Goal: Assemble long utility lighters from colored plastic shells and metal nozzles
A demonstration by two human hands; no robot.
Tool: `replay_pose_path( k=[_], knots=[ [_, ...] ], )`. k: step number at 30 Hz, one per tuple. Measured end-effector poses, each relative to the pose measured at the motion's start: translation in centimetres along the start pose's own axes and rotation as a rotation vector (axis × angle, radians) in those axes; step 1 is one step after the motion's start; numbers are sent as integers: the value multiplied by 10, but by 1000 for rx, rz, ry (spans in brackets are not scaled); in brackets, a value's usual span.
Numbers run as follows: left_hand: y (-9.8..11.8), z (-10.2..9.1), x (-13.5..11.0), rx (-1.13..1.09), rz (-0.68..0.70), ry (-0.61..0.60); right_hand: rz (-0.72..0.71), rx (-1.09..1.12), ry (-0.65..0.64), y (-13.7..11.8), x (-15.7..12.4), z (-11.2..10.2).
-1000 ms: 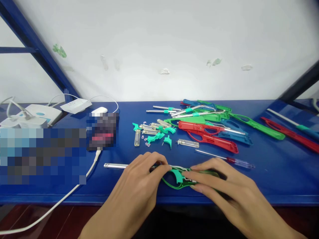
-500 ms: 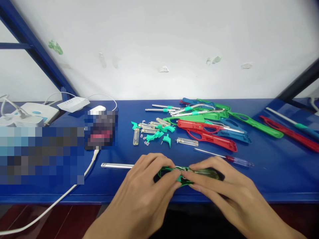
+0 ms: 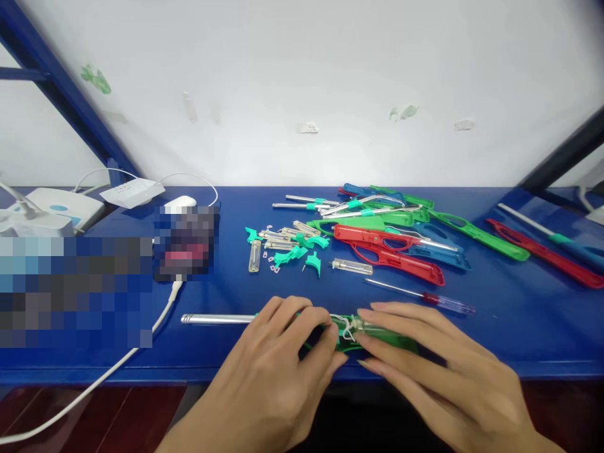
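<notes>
A green utility lighter half-shell (image 3: 401, 343) lies near the front edge of the table with its metal tube (image 3: 217, 319) pointing left. My left hand (image 3: 278, 365) is closed around its middle, thumb and index finger pressed at the teal trigger part. My right hand (image 3: 438, 365) covers the handle end, its fingers on both sides of a clear fuel tank (image 3: 365, 325) lying in the shell. Between my hands a looped white wire (image 3: 348, 328) shows. My fingers hide part of the shell.
Behind my hands lie a screwdriver (image 3: 438, 301), a loose fuel tank (image 3: 352, 267), red half-shells (image 3: 391, 245), several teal triggers (image 3: 290, 255) and metal tubes (image 3: 306, 206). At left are a blurred phone (image 3: 186, 245) and a white cable (image 3: 117, 372). More lighter parts (image 3: 542, 251) lie at right.
My right hand has shifted slightly right and its fingers have spread, uncovering the white wire and the end of the fuel tank. My left hand stays on the lighter. The view has shifted slightly.
</notes>
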State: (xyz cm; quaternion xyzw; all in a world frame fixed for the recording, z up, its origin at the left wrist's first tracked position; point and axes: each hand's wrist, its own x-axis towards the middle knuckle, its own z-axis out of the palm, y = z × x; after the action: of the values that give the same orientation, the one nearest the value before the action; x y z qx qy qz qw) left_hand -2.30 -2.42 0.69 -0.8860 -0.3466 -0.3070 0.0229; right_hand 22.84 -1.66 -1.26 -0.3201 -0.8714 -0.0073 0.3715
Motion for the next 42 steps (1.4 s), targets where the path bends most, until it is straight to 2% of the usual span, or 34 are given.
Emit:
replay_pose_path(
  k=[8,15,23,29,35,38,42],
  knots=[
    [9,2,4,70,-5,5,4,6,-66,-1,-2,-3],
    [4,1,0,53,-46,36,229,-7,-60,4,4,-6],
    [4,7,-1,58,-61,151,208,-1,-113,7,17,-9],
    [5,10,5,-17,-48,30,279,48,-127,7,16,-9],
    [6,10,6,-38,-80,-33,327,107,-110,8,16,-6],
    [7,10,6,-20,-91,-38,329,121,-110,9,16,-5],
    [8,14,4,70,-45,22,332,143,-102,10,15,-4]
  ],
)
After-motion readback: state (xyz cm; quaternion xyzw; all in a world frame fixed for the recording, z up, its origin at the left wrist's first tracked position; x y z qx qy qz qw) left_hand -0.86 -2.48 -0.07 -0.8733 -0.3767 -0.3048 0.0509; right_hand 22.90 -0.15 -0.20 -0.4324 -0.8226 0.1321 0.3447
